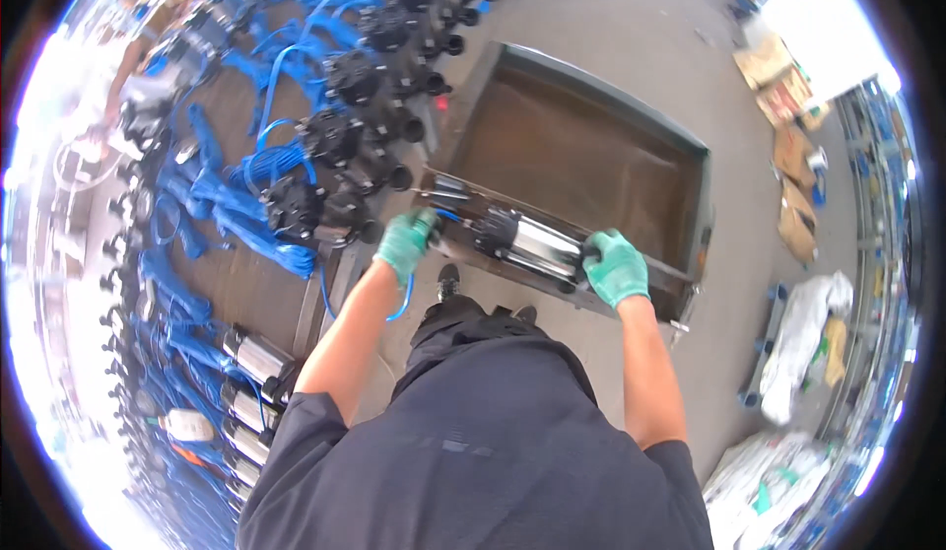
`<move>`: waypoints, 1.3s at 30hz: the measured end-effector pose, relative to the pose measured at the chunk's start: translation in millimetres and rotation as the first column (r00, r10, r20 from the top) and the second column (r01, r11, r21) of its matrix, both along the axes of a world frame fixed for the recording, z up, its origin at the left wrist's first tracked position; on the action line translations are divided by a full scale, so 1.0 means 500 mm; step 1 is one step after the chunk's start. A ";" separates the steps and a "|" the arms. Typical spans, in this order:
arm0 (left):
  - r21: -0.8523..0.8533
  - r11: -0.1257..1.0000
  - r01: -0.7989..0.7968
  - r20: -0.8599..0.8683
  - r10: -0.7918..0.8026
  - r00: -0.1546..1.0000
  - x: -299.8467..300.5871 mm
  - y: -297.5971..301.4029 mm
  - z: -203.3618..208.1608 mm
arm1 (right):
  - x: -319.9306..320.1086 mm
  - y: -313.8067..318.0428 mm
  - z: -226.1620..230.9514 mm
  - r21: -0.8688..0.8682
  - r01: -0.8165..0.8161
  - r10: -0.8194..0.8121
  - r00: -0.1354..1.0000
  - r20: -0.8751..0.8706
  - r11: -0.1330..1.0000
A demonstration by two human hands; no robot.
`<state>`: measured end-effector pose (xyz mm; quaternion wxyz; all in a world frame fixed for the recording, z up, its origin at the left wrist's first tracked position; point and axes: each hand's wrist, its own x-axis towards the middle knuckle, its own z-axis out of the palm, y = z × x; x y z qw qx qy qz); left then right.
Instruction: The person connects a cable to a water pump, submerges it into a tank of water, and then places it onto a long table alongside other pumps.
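Note:
A silver pump with black ends lies lengthwise on the near ledge of a brown metal tub. My right hand, in a green glove, is closed on the pump's black right end. At the pump's other end, my green-gloved left hand has its fingers curled beside a blurred dark piece. A blue cable runs from the pump to this hand and hangs in a loop below it. The left fingertips are partly hidden, but the cable seems to pass through them.
To the left, a brown table carries rows of black-headed pumps and bundled blue cables. More silver pumps lie at its near side. Cardboard and a white sack lie on the floor at right, beside a rack.

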<state>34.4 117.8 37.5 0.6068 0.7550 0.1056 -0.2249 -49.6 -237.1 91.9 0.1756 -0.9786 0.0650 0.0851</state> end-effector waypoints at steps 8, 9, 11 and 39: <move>0.264 0.963 -0.045 0.200 -0.010 0.980 -0.133 0.131 -0.123 | 0.024 0.048 -0.047 0.032 -0.016 0.016 1.000 0.018 0.999; 0.239 0.967 -0.083 0.192 0.037 0.981 -0.155 0.161 -0.124 | 0.022 0.040 -0.062 0.100 -0.018 0.013 0.998 0.054 0.995; 0.336 0.785 -0.520 0.249 0.459 0.853 -0.191 0.228 -0.122 | 0.017 0.024 -0.091 0.139 0.004 -0.015 0.997 0.081 0.990; -0.676 0.573 -0.462 0.516 0.817 0.258 -0.366 0.587 0.296 | 0.037 -0.033 -0.100 0.579 0.526 -0.147 0.805 -0.574 0.622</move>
